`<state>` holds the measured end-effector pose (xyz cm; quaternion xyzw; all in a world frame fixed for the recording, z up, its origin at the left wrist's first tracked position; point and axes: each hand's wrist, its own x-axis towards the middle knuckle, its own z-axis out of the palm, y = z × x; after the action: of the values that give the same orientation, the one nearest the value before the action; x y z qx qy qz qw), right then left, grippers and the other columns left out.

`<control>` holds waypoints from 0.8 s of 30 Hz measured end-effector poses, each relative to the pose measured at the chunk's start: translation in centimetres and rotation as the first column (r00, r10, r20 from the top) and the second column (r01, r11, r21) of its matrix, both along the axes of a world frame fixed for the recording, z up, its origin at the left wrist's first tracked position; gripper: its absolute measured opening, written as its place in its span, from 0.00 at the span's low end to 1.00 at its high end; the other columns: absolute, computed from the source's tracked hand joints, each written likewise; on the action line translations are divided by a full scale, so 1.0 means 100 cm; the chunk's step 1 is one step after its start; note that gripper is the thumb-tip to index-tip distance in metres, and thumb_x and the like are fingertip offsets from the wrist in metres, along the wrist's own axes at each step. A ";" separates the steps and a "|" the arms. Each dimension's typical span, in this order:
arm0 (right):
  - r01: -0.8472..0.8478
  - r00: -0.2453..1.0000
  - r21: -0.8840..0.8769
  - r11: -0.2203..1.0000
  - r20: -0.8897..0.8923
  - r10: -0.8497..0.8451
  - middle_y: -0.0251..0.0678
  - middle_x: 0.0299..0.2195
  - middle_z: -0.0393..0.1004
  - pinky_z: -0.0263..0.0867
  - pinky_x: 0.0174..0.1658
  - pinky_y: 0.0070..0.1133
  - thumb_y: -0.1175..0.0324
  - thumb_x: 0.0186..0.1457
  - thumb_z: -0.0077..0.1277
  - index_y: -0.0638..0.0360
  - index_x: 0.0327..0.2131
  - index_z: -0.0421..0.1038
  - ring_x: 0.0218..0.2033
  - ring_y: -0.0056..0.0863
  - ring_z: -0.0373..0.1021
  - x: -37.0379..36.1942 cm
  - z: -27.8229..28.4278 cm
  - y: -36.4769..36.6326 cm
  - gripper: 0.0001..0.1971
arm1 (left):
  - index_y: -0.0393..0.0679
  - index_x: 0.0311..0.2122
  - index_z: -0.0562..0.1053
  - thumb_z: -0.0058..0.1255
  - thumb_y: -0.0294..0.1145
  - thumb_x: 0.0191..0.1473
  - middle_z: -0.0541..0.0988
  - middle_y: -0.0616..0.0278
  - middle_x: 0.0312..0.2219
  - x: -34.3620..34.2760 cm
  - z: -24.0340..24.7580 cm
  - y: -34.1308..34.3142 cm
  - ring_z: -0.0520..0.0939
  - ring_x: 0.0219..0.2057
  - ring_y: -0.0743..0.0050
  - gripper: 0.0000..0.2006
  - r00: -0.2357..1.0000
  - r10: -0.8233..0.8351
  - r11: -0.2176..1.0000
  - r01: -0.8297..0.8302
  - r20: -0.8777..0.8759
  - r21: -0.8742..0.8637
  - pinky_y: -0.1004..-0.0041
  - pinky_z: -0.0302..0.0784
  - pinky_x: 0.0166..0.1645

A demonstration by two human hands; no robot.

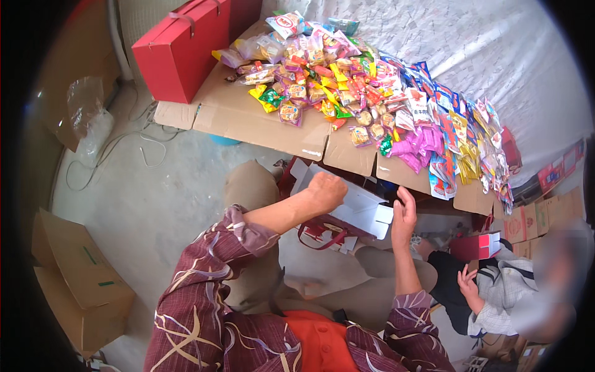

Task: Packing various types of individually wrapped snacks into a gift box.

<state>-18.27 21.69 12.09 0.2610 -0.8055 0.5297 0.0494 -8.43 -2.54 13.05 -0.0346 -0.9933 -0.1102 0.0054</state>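
Note:
An opened gift box (358, 208), white inside and red outside with a red ribbon handle (322, 240), stands between my knees, below the table's front edge. My left hand (326, 191) is closed over the box's left part; what its fingers hold, if anything, is hidden. Beside the white right flap (382, 214), my right hand (404, 217) has its fingers stretched up, with nothing seen in it. Just beyond the box, a heap of wrapped snacks (334, 77) covers the cardboard-topped table (260, 133). Pink packets (418, 147) lie nearest my right hand.
A closed red gift box (173, 59) stands at the table's far left. An open brown carton (87, 282) sits on the floor at left, near loose cables (118, 146). At right, another person (505, 285) sits by a smaller red box (474, 246). Brown cartons (545, 214) are stacked behind.

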 end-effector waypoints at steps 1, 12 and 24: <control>-0.044 0.999 0.031 0.999 -0.002 0.044 0.39 0.56 0.68 0.62 0.58 0.25 0.77 0.60 0.46 0.62 0.55 0.68 0.56 0.29 0.67 0.007 0.020 -0.019 0.18 | 0.44 0.32 0.80 0.61 0.46 0.50 0.82 0.55 0.28 -0.002 -0.010 0.000 0.85 0.34 0.56 0.15 1.000 0.006 1.000 -0.007 0.002 0.012 0.61 0.80 0.38; -0.439 0.610 0.492 0.751 -0.451 0.652 0.44 0.61 0.62 0.56 0.64 0.37 0.67 0.49 0.61 0.57 0.59 0.64 0.62 0.45 0.59 0.014 0.091 -0.251 0.32 | 0.43 0.33 0.82 0.62 0.39 0.47 0.84 0.52 0.32 -0.020 -0.059 0.019 0.86 0.38 0.56 0.12 0.998 -0.037 0.940 0.052 -0.049 0.337 0.61 0.81 0.42; -0.264 0.348 0.634 0.726 -0.640 0.685 0.37 0.52 0.69 0.57 0.56 0.37 0.58 0.45 0.64 0.50 0.55 0.69 0.57 0.38 0.63 -0.016 0.066 -0.330 0.31 | 0.43 0.37 0.82 0.62 0.42 0.50 0.84 0.54 0.37 -0.013 -0.018 0.008 0.85 0.42 0.58 0.14 0.972 -0.137 0.931 0.061 0.189 0.360 0.64 0.80 0.44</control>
<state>-19.84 -11.33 18.66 0.7165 -0.6502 0.1329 0.2152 -9.77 -1.76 11.27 -0.0713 -0.9494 -0.2891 -0.0996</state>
